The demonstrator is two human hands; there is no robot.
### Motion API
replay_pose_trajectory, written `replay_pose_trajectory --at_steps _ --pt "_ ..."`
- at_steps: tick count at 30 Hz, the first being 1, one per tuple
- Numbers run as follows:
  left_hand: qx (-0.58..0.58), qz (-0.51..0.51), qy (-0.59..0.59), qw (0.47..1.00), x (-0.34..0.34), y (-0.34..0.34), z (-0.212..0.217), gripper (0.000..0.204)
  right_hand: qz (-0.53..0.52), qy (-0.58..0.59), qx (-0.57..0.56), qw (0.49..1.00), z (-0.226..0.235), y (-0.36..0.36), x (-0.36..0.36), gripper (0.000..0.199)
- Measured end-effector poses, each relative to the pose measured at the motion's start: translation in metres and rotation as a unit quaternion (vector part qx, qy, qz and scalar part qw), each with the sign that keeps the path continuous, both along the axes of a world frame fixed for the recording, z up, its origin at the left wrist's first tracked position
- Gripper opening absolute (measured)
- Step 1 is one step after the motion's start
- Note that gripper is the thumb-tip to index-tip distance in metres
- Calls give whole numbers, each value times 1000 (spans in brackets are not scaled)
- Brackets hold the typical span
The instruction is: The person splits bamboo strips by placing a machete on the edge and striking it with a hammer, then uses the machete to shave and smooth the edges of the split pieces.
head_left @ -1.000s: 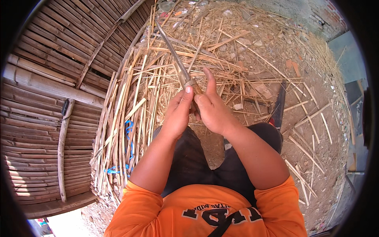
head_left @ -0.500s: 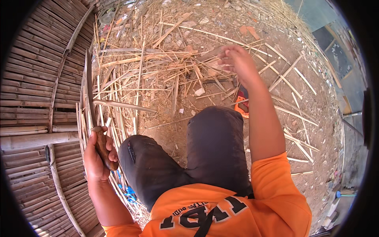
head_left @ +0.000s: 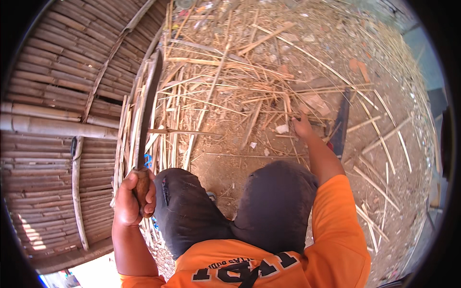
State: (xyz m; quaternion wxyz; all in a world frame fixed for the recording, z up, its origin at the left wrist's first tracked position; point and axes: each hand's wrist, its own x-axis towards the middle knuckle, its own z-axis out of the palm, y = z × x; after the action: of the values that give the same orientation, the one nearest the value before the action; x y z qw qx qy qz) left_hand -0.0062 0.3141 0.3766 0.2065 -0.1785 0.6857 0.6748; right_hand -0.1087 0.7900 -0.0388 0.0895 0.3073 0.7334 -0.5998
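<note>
My left hand is closed round the brown wooden handle of a machete. Its long dark blade points away from me, upright in the view, beside the bamboo wall. Beyond my right knee, my right hand is low over the littered ground, next to a pale chip and some thin sticks. Its fingers are partly hidden and blurred, so any hold is unclear. Just right of that forearm lies a dark tapering blade, seemingly a hand saw, with a bit of red near its lower end.
A bamboo-slat wall rises on the left. Long split bamboo strips lie in a bundle along it. More strips and shavings cover the ground ahead, with loose sticks at right. Reddish brick pieces lie farther off.
My right hand has come down and nearer to me, from raised in the air to close above the ground. The view has shifted left. The machete stays in my left hand.
</note>
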Motion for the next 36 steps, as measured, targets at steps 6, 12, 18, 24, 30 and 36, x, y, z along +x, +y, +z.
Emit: replay_pose_trajectory --at_steps 6,12,18,24,30,36 --pt "-24 -32 10 999 10 4 11 55 94 -118 90 984 -76 31 -14 45" --pt "-27 -46 12 998 5 4 9 52 171 21 369 913 -151 63 15 44" --pt "-54 -67 46 995 7 6 3 54 93 -124 217 964 -63 39 43 34" --pt "-60 -84 62 993 8 4 5 46 -82 -151 -8 985 57 65 97 41" --pt "-53 -118 104 986 4 -1 -9 49 -119 -54 13 991 136 80 159 40" --pt "-40 -135 129 982 5 2 -17 48 -114 169 -124 971 277 37 161 32"
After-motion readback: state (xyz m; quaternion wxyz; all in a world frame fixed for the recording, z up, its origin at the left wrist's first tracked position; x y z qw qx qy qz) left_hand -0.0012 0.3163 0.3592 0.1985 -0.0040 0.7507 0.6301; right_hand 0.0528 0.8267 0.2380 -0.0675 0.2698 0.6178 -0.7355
